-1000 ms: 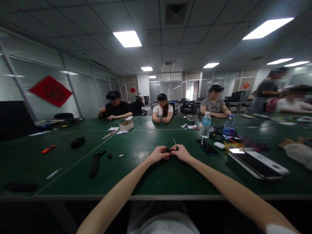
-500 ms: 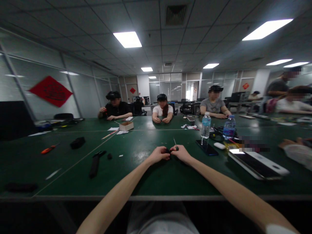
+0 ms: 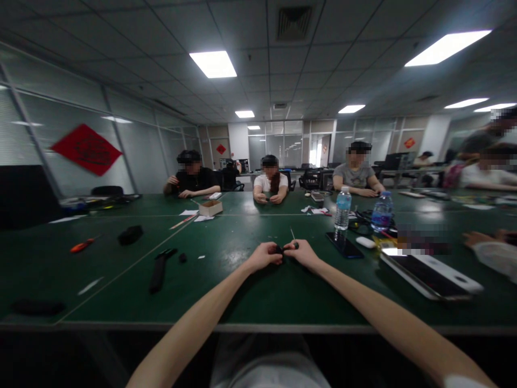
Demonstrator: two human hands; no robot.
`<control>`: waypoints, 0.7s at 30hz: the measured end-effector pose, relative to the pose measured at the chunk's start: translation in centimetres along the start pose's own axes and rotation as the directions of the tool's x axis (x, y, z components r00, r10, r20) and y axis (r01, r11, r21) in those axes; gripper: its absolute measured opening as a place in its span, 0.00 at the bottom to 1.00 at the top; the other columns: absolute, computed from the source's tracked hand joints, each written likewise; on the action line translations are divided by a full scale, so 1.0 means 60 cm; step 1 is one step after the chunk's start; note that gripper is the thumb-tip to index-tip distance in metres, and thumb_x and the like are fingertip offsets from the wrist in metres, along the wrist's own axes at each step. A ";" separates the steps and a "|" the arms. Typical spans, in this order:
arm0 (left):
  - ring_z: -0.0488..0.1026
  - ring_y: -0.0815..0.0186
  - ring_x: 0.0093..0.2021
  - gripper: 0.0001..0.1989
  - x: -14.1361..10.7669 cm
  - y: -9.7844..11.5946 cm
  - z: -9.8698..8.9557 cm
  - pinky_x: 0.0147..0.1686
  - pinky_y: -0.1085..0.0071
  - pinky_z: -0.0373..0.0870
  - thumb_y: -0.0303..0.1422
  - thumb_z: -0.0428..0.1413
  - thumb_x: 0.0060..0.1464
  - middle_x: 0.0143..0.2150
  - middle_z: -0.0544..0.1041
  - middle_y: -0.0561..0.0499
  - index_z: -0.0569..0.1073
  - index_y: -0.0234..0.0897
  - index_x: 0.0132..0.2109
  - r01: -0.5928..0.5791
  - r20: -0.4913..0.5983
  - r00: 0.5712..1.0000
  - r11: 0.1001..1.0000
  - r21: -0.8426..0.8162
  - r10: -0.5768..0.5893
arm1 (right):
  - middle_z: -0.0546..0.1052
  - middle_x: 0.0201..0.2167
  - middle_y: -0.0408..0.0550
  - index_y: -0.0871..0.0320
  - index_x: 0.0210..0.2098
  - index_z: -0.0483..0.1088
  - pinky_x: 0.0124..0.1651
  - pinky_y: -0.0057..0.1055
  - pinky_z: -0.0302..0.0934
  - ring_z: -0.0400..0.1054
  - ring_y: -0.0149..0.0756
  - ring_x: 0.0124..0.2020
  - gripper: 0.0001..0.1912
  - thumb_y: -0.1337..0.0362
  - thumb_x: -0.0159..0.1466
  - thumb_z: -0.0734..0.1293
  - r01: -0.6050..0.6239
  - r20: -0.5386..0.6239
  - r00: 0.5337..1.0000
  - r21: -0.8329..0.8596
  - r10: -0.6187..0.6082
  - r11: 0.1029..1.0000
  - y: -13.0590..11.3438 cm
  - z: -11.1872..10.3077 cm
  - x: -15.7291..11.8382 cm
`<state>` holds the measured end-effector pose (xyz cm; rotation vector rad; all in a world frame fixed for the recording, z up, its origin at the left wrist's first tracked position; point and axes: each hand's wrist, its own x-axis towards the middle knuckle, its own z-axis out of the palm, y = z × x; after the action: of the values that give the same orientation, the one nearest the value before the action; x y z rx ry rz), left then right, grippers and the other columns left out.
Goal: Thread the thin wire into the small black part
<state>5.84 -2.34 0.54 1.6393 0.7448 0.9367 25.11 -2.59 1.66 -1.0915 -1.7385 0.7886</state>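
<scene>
My left hand (image 3: 265, 256) is closed round a small black part (image 3: 278, 250) above the green table (image 3: 258, 302). Close beside it on the right, my right hand (image 3: 302, 253) holds a small screwdriver (image 3: 294, 237), its thin shaft pointing up and away from me. The fingertips of both hands nearly meet at the black part, and its exact shape is too small to tell. To the left lie a black handle-shaped piece (image 3: 158, 272) and a small black piece (image 3: 183, 258).
Right of my hands are a dark phone (image 3: 344, 245), a white mouse (image 3: 365, 242), two bottles (image 3: 342, 210) and a large white device (image 3: 430, 275). On the left lie an orange screwdriver (image 3: 82, 246) and a black block (image 3: 130, 235). Several people sit across the table.
The whole view has shifted slightly. Both hands keep nearly the same place and hold. At the far right, a standing person has moved further right.
</scene>
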 end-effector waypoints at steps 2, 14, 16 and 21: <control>0.75 0.65 0.30 0.17 0.001 -0.001 0.000 0.33 0.66 0.72 0.32 0.62 0.43 0.33 0.75 0.45 0.69 0.30 0.41 0.001 -0.001 1.000 1.000 0.005 -0.001 | 0.76 0.32 0.49 0.62 0.28 0.71 0.38 0.30 0.60 0.69 0.37 0.34 0.08 0.66 0.47 0.68 0.009 -0.024 1.000 0.006 -0.009 1.000 -0.003 0.003 0.000; 0.75 0.64 0.30 0.17 -0.001 0.004 0.004 0.33 0.65 0.72 0.32 0.62 0.42 0.33 0.75 0.45 0.69 0.29 0.40 0.016 -0.018 1.000 1.000 -0.003 -0.016 | 0.76 0.34 0.49 0.62 0.27 0.71 0.41 0.31 0.60 0.69 0.36 0.35 0.09 0.64 0.47 0.69 0.046 -0.010 0.999 0.100 -0.045 0.994 -0.004 0.006 -0.002; 0.75 0.64 0.30 0.17 -0.003 0.007 0.005 0.33 0.65 0.72 0.31 0.62 0.42 0.32 0.76 0.45 0.69 0.29 0.40 0.015 -0.015 1.000 1.000 -0.010 -0.015 | 0.76 0.32 0.48 0.62 0.30 0.72 0.40 0.31 0.60 0.69 0.36 0.34 0.12 0.64 0.46 0.70 0.030 0.000 1.000 0.094 -0.031 0.995 -0.003 0.007 -0.002; 0.75 0.64 0.30 0.17 -0.005 0.012 0.006 0.34 0.65 0.72 0.31 0.63 0.41 0.33 0.76 0.45 0.70 0.29 0.40 0.020 -0.020 1.000 1.000 -0.015 -0.021 | 0.75 0.26 0.46 0.62 0.31 0.72 0.35 0.30 0.61 0.68 0.34 0.30 0.14 0.63 0.46 0.70 -0.025 0.030 0.999 0.092 0.022 0.995 0.004 0.010 -0.001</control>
<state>6.02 -2.97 1.13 1.6084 0.7656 0.9436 24.62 -2.59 1.22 -1.0447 -1.6986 0.8951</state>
